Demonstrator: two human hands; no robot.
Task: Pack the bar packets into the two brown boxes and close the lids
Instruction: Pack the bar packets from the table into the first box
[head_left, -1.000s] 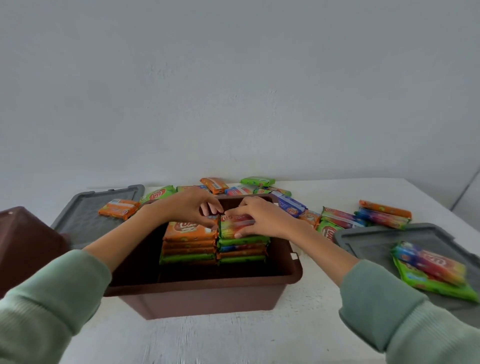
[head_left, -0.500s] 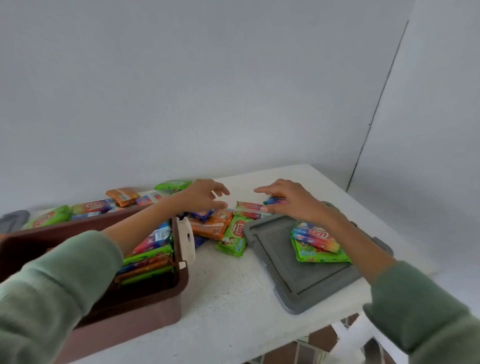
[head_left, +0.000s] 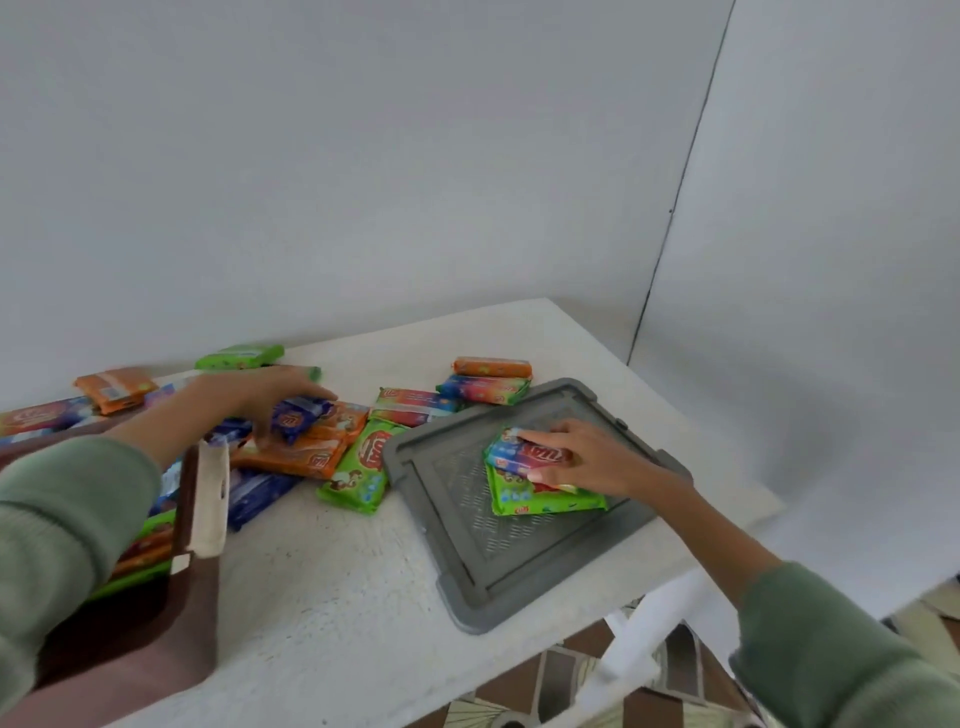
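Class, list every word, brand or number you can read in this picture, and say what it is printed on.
No text reads for certain.
Green foil packet on the white table: red oval logo, white letters, too blurred.
Multicoloured foil packet on the grey plastic lid: red logo, blurred.
Orange foil packet: small logo, too blurred.
Dark blue foil packet: logo too small.

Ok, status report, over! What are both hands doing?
Left hand grips blue foil bar packet. Right hand grips multicoloured foil packet on grey plastic lid. Brown plastic box part-filled.
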